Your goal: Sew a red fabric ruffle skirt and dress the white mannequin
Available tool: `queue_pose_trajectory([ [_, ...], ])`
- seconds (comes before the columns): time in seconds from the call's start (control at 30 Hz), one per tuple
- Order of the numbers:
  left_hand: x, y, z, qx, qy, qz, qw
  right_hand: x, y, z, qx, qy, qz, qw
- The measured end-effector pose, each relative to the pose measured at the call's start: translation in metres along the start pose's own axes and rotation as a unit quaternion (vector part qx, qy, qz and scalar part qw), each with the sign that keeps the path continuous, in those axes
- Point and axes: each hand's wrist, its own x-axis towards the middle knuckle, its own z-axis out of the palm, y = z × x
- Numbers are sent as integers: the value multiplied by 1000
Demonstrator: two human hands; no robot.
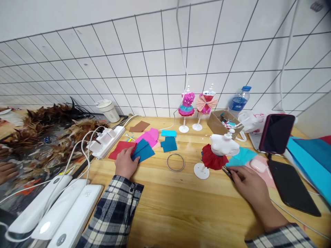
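Note:
My left hand (126,162) lies over red cloth (120,148) and dark teal cloth (144,150), its fingers bent on the pieces; whether it pinches one is hard to tell. On the right, my right hand (247,181) has its fingers closed round a small dark metal tool (227,171), probably tweezers or scissors. Just beyond that tool stands a tilted white mini dress form (222,145) wearing a red skirt (213,157), on a round white base (201,171). A metal ring (175,162) rests on the wood between my hands.
Two dressed mini forms (186,105) (206,101) stand by the wall, near a cardboard box (219,124) and bottle (239,102). At right are a phone (277,133) and black tablet (292,187). Power strip (107,143), white devices (77,215) and another person's hand (7,172) are left.

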Motion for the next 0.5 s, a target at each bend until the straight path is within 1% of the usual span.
queue_pose_trajectory([
  [0.1,3,-5,-2,29,10,-33,999,0,0,0,5,-2,13,1000],
  [0.17,3,-6,-3,44,-8,-48,998,-1,0,1,8,-3,23,1000],
  [0.3,2,-3,-4,48,-49,-51,996,1,0,2,18,-2,29,999],
  [0.5,0,2,-3,55,-43,-57,996,2,-1,2,30,-9,16,999],
])
